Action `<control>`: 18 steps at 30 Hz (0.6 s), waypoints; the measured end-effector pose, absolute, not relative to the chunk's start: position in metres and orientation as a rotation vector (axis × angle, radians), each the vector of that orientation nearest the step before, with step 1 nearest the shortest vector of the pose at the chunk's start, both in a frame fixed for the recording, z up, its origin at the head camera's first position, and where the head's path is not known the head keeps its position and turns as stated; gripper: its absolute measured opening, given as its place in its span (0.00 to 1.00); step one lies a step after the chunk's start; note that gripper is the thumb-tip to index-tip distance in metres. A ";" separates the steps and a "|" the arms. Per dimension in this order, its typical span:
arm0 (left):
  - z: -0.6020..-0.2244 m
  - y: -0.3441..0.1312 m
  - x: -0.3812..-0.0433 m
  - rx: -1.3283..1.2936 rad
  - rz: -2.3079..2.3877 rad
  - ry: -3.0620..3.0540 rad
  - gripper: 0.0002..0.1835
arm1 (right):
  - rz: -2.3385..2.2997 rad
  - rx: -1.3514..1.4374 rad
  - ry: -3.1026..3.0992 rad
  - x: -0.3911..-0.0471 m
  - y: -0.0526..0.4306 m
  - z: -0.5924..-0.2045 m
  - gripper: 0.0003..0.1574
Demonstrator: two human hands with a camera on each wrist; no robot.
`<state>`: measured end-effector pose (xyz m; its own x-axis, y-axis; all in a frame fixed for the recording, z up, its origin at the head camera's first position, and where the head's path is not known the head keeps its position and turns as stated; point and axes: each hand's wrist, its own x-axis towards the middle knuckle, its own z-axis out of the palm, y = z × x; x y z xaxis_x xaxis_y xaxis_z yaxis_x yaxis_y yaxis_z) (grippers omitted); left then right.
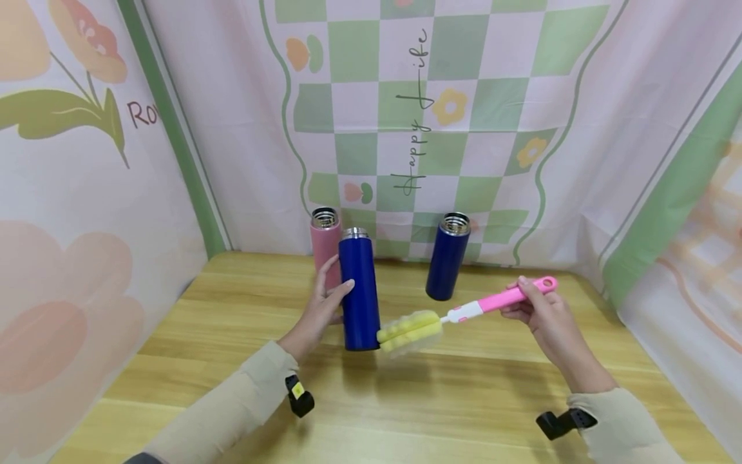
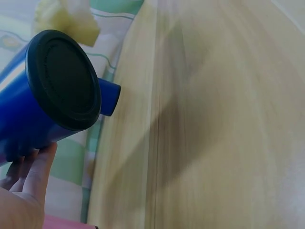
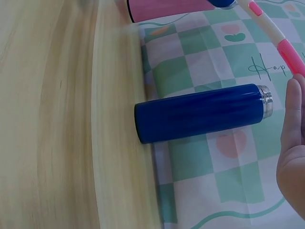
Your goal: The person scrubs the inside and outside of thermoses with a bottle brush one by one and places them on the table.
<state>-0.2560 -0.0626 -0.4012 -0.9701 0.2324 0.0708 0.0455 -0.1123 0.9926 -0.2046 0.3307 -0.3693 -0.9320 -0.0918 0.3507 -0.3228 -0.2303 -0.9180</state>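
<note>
My left hand (image 1: 319, 309) grips a blue vacuum flask (image 1: 359, 293) without a lid, lifted off the table with its steel mouth up. The flask's dark base (image 2: 64, 78) faces the left wrist camera. In my right hand (image 1: 547, 322) is a bottle brush (image 1: 510, 298), held by its pink handle. The brush's yellow sponge head (image 1: 410, 332) points left, close by the lower end of the flask; whether they touch I cannot tell. The right wrist view shows part of the right hand (image 3: 293, 157) and the pink-and-white handle (image 3: 289, 55).
A pink flask (image 1: 326, 248) stands lidless behind the held one, partly hidden by it. Another lidless blue flask (image 1: 447, 258) stands at the back right of the wooden table (image 1: 232, 309). Patterned cloth (image 1: 400, 129) hangs along the back and sides.
</note>
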 end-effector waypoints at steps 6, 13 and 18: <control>-0.405 -0.060 -0.255 0.311 2.217 1.998 0.37 | 2.307 0.509 -1.818 -0.207 0.329 -0.367 0.18; -0.411 -0.057 -0.254 0.337 2.159 1.987 0.37 | 2.270 0.513 -1.780 -0.209 0.327 -0.367 0.18; -0.414 -0.055 -0.252 0.313 2.115 2.025 0.37 | 2.243 0.508 -1.733 -0.211 0.327 -0.366 0.16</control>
<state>-0.2519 -0.0551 -0.4141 -0.9582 0.2856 0.0168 0.0044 -0.0442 0.9990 -0.2106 0.3271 -0.3663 -0.9047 -0.0074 0.4260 -0.4103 -0.2543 -0.8758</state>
